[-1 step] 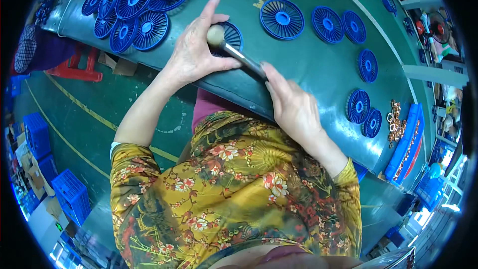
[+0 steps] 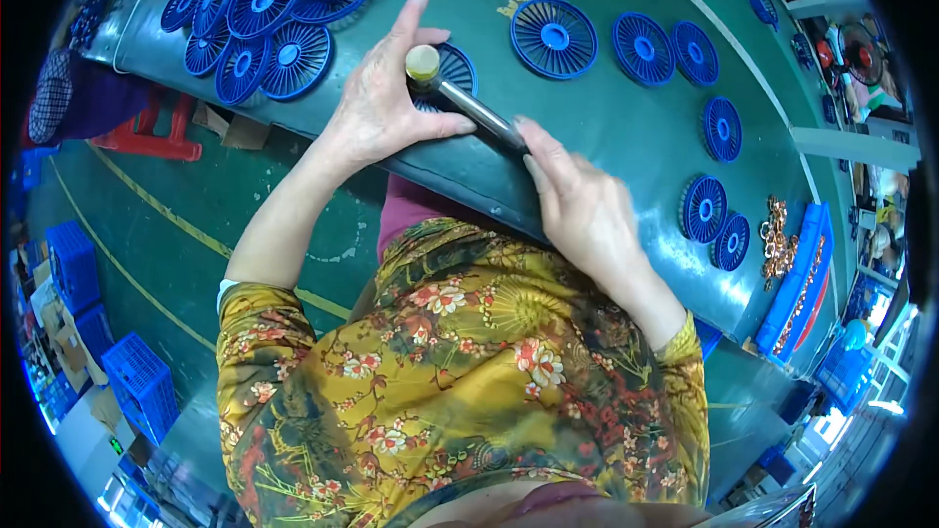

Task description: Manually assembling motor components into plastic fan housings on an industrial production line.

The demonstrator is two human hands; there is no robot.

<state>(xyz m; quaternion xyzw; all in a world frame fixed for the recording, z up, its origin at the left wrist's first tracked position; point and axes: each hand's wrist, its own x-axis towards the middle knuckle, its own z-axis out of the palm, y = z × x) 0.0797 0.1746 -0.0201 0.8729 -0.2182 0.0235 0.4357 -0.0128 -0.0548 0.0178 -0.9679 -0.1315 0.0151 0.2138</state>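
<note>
My left hand (image 2: 383, 103) lies flat with fingers spread on the left part of a blue round slotted disc (image 2: 458, 66), which sits on the green table (image 2: 606, 137). My right hand (image 2: 577, 200) grips the metal handle of a small mallet (image 2: 474, 110). The mallet's pale yellowish head (image 2: 423, 63) sits over the disc, right beside my left thumb and forefinger. Most of the disc is hidden under my left hand and the mallet.
A heap of the same blue discs (image 2: 264, 10) fills the table's far left. Single discs (image 2: 554, 36) lie spaced along the far and right side. Copper-coloured small parts (image 2: 776, 240) sit by a blue tray (image 2: 797, 284). Blue crates (image 2: 142, 381) and a red stool (image 2: 147, 132) stand on the floor.
</note>
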